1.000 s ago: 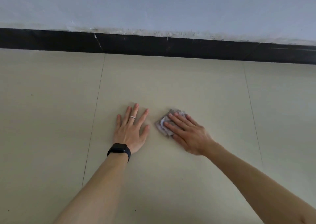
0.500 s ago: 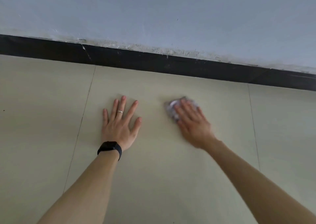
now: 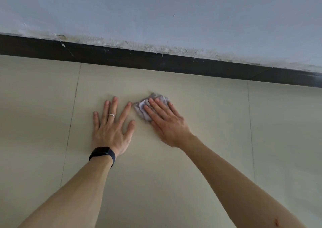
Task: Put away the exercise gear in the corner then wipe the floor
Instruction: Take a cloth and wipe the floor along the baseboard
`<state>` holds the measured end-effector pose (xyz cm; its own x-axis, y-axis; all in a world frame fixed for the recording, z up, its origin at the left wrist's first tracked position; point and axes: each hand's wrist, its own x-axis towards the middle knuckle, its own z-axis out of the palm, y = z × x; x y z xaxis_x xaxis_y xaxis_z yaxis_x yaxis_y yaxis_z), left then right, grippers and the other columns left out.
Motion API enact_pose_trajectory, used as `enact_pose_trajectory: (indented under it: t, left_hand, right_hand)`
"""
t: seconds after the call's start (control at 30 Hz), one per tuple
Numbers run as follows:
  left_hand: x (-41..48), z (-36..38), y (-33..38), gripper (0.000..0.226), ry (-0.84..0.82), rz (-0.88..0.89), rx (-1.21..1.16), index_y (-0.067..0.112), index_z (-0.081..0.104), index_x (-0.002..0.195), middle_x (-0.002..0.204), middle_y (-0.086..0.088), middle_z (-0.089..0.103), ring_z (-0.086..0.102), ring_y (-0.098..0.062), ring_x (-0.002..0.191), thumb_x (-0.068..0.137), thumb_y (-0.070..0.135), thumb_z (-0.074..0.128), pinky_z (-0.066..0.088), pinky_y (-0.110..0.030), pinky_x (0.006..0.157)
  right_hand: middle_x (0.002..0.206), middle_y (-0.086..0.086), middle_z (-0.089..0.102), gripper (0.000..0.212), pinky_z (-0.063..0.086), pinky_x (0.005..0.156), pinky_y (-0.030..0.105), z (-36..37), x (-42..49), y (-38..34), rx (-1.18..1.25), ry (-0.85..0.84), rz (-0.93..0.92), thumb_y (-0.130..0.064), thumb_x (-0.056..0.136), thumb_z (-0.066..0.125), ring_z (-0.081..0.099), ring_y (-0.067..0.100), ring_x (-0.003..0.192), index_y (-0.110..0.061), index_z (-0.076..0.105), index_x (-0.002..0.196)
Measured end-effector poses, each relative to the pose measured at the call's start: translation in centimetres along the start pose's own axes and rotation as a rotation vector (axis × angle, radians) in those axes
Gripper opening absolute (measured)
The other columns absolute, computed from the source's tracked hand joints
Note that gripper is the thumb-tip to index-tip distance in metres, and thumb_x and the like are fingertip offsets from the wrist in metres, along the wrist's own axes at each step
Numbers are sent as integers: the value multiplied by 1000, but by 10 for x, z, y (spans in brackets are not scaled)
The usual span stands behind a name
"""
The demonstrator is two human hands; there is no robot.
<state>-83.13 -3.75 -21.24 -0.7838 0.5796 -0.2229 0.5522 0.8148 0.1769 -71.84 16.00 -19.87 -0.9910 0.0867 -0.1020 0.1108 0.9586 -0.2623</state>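
Observation:
A small crumpled grey cloth (image 3: pixel 143 108) lies on the beige tiled floor (image 3: pixel 209 114) near the wall. My right hand (image 3: pixel 167 123) presses flat on top of the cloth, fingers together, covering its right half. My left hand (image 3: pixel 111 128) rests flat on the floor just left of the cloth, fingers spread, with a ring and a black wristband; its index fingertip nearly touches the cloth. No exercise gear is in view.
A black skirting board (image 3: pixel 156 62) runs along the foot of a pale blue wall (image 3: pixel 156 15), a short way beyond the hands. Tile joints (image 3: pixel 73 109) cross the floor on the left and right.
My right hand has slid the cloth left, back toward my left hand, after pushing it away toward the wall. The left hand stays planted on the floor.

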Motion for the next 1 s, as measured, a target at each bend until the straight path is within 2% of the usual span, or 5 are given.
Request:
enact_pose_trajectory:
  t: [0.2, 0.43, 0.63, 0.7, 1.0]
  left_hand:
    - [3, -4, 2, 59, -17, 0, -26, 50, -5, 153, 165, 8, -15, -11, -17, 152, 99, 60, 17, -1, -52, 122]
    - [4, -5, -3, 59, -14, 24, -26, 49, 1, 154, 166, 7, -11, -9, -18, 152, 100, 59, 22, -2, -52, 122]
    - [-18, -1, -5, 57, 54, 167, -74, 36, 21, 156, 166, -1, 6, 6, -27, 152, 100, 48, 28, 6, -60, 119]
    - [-50, 3, -1, 59, 64, 188, -78, 36, 21, 156, 166, -1, 7, 8, -28, 152, 98, 48, 31, 7, -60, 118]
    - [-177, 45, -9, 58, 36, 233, -36, 33, 23, 156, 165, -3, 13, 13, -29, 152, 100, 46, 29, 10, -60, 119]
  right_hand:
    - [167, 2, 5, 55, 8, 122, 53, 9, -68, 10, 194, 247, 984, -38, 106, 25, -2, 19, 154, -26, 15, 159]
    - [165, -3, 18, 55, 22, 121, 46, 35, -185, -96, 41, -69, -17, -37, 104, 41, 13, 17, 153, -33, 25, 156]
    - [167, -1, 1, 53, 8, 124, 48, 22, -195, -28, 183, 136, 937, -38, 107, 23, -6, 14, 153, -31, 13, 159]
    - [167, 2, 2, 54, 5, 124, 50, 32, -206, -45, 214, 190, 1033, -38, 106, 22, -4, 18, 154, -30, 14, 159]
    - [165, 1, 19, 64, 23, 121, 47, 81, -301, -187, 63, 9, 150, -27, 98, 53, 13, 18, 153, -26, 27, 157]
